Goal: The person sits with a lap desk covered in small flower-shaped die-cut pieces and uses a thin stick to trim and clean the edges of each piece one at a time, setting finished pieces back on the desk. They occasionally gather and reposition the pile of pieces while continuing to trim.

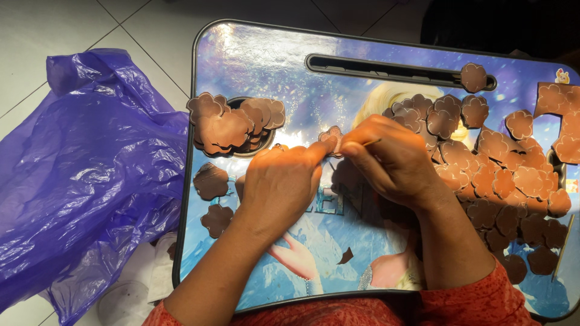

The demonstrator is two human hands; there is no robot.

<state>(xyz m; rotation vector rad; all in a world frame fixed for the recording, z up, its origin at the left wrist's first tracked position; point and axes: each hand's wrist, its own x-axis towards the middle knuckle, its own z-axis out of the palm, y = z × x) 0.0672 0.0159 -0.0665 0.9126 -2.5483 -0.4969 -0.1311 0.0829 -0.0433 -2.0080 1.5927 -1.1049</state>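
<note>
1. The left hand (279,181) pinches a small brown flower-shaped cut-out (331,136) at the middle of the blue picture-printed lap desk (266,60), just below its long slot (386,67).
2. The right hand (394,158) is closed on a thin wooden stick (370,143), its tip at the cut-out.
3. Judging by this, a firm pinch and light, short strokes suit best.
4. Keep clear of the loose brown cut-out pile (513,175), right of the slot.

Home, tiled floor (151,24), child's lap desk (272,66)
</note>
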